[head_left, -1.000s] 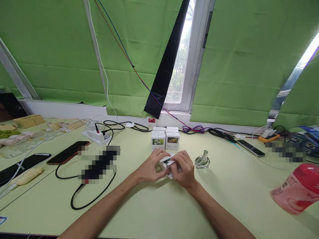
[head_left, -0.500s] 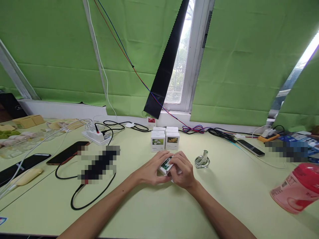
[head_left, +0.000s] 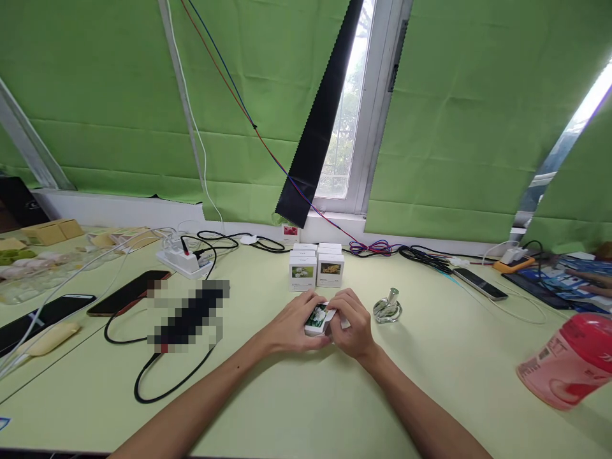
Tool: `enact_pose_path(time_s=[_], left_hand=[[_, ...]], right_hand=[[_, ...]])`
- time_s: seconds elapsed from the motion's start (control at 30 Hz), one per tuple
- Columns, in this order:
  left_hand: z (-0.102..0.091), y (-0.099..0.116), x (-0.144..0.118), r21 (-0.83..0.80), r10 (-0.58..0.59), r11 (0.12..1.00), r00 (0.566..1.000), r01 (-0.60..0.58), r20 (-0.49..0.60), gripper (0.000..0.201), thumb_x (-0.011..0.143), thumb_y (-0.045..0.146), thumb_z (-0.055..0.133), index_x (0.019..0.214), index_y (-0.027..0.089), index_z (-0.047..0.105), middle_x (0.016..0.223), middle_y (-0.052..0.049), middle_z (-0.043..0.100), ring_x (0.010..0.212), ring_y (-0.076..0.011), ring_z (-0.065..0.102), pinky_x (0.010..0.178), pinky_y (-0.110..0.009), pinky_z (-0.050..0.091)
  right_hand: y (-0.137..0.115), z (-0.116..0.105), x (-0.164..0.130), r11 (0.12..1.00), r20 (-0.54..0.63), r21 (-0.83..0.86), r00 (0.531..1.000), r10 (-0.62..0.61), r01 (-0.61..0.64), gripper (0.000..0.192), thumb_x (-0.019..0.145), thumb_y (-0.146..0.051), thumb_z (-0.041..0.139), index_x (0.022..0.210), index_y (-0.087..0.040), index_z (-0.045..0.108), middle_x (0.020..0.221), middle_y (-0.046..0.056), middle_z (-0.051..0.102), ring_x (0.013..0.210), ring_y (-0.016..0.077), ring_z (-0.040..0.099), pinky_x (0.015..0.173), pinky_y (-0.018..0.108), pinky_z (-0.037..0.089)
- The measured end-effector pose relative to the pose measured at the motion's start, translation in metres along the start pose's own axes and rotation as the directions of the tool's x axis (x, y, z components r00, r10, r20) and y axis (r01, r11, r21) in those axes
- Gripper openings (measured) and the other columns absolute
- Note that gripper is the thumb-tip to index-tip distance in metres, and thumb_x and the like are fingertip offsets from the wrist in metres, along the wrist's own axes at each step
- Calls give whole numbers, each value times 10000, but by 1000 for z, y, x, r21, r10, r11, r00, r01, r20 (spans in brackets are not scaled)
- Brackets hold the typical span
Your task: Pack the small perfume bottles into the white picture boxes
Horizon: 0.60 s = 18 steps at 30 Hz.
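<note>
Both my hands meet over the middle of the pale green table (head_left: 296, 408). My left hand (head_left: 291, 325) and my right hand (head_left: 352, 326) together grip a small white box (head_left: 318, 319) with a flower picture on its face. Just behind them several matching small white boxes (head_left: 315, 266) stand stacked in a block. A small glass perfume bottle (head_left: 387, 307) with a silver cap stands upright on the table to the right of my right hand, apart from it.
A black cable (head_left: 157, 376) loops at left by two dark phones (head_left: 125, 292). A white power strip (head_left: 185, 260) and tangled cables (head_left: 421, 255) lie along the back. A pink bottle (head_left: 568, 366) lies at right. Another person's hand (head_left: 590, 280) rests at far right.
The box has been turned in my hands so its flower picture faces up. Both hands stay at the same place on the table. Another person's hand has come into view at far right.
</note>
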<state>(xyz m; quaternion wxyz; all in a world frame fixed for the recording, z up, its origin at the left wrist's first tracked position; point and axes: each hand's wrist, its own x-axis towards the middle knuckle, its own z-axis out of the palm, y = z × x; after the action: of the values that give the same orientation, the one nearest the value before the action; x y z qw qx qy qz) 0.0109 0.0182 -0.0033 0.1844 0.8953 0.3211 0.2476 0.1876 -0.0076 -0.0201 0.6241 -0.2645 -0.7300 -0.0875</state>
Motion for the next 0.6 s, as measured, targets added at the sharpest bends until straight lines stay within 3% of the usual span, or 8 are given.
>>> enact_pose_path(time_s=[0.13, 0.33, 0.6], left_hand=[[4, -2, 2, 34, -10, 999, 998, 13, -62, 391, 731, 349, 729, 1081, 231, 601, 1038, -47, 637, 998, -270, 600, 892, -403, 499], [6, -4, 2, 13, -104, 994, 990, 105, -95, 517, 778, 417, 714, 1232, 206, 582, 1191, -113, 650, 1095, -324, 613, 963, -476, 497], [9, -12, 1, -127, -101, 989, 980, 79, -172, 603, 851, 403, 680, 1398, 225, 500, 1372, -124, 593, 1235, -327, 566, 1046, -485, 479]], right_hand=[[4, -2, 0, 999, 7, -43, 1000, 22, -22, 279, 793, 9, 458, 855, -207, 622, 754, 40, 630, 751, 205, 569, 648, 341, 535], [9, -7, 4, 987, -7, -159, 1000, -1, 0, 292, 824, 18, 466, 908, -205, 634, 798, 50, 652, 786, 212, 575, 705, 364, 541], [39, -38, 12, 840, -201, -533, 980, -7, -104, 238, 865, -49, 524, 981, -212, 653, 904, 79, 683, 928, 263, 583, 848, 449, 497]])
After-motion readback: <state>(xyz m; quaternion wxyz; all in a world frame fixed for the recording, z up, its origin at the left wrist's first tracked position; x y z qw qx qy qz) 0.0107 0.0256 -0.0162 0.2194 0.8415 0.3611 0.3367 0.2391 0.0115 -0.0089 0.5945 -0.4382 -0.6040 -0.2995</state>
